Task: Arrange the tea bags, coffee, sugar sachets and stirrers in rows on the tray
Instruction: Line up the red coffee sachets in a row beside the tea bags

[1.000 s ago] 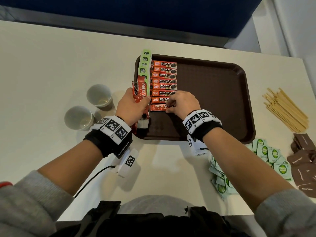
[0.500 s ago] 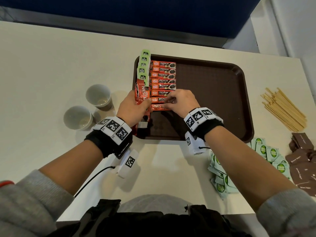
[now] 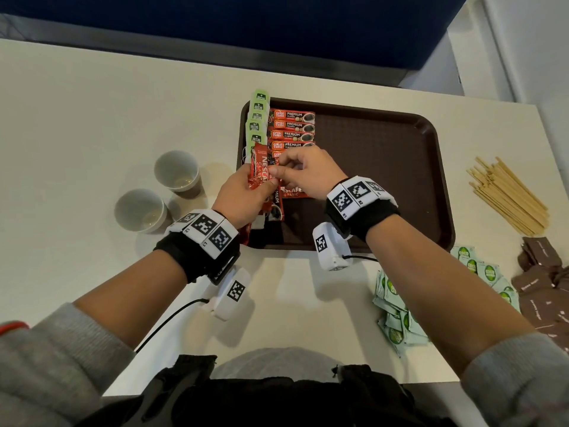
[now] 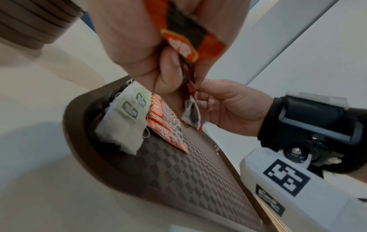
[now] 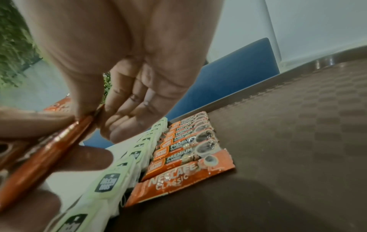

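**Both hands on coffee sticks at tray's 9 o'clock side**

Left hand, fingers curled, grips a bunch of coffee sticks (red Nescafé Classic on top) over the brown tray, near its 9 o'clock edge. Right hand reaches across: thumb & forefinger pinch the top stick of that bunch, other fingers loosely bent beside it.

On tray: tea bags w/ green tags in a column along the 9 o'clock rim, overlapping. Just beside them at 3 o'clock, a column of Great Taste Premium sticks, ends w/ one Nescafé Classic stick lying flat at 6 o'clock end.

Off tray, on white table: two paper cups at 9 o'clock; wooden stirrers in a loose pile at 3 o'clock; green sachets & brown sachets heaped at 4–5 o'clock.
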Action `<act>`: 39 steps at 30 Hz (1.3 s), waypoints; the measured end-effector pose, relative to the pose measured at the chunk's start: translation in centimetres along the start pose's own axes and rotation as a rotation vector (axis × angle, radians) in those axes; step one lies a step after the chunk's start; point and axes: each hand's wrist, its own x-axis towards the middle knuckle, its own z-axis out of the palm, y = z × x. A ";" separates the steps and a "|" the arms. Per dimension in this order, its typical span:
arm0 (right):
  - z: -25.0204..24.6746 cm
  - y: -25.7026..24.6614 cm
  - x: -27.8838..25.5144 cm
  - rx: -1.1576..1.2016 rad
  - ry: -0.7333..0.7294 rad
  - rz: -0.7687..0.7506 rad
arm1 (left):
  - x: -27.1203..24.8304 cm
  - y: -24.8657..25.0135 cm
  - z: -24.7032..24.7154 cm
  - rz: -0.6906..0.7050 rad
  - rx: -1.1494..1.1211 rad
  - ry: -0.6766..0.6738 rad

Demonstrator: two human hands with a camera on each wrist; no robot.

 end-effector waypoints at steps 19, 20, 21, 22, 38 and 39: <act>-1.0 1.1 -1.2 -0.142 -0.040 -0.098 | 0.2 -0.7 -0.3 0.011 0.085 0.062; -1.0 1.2 -1.2 -0.139 -0.039 -0.092 | 0.2 -0.8 -0.2 0.007 0.082 0.060; -1.2 1.3 -1.2 -0.143 -0.046 -0.079 | 0.2 -0.8 -0.2 0.003 0.082 0.058; -1.4 1.4 -1.2 -0.158 -0.061 -0.062 | 0.2 -0.8 -0.2 -0.002 0.086 0.060; -1.4 3.3 -1.7 -0.455 -0.220 0.124 | 0.1 -0.6 -0.8 -0.013 0.178 0.145; -1.2 3.5 -1.7 -0.451 -0.207 0.128 | 0.0 -0.5 -0.8 -0.019 0.161 0.137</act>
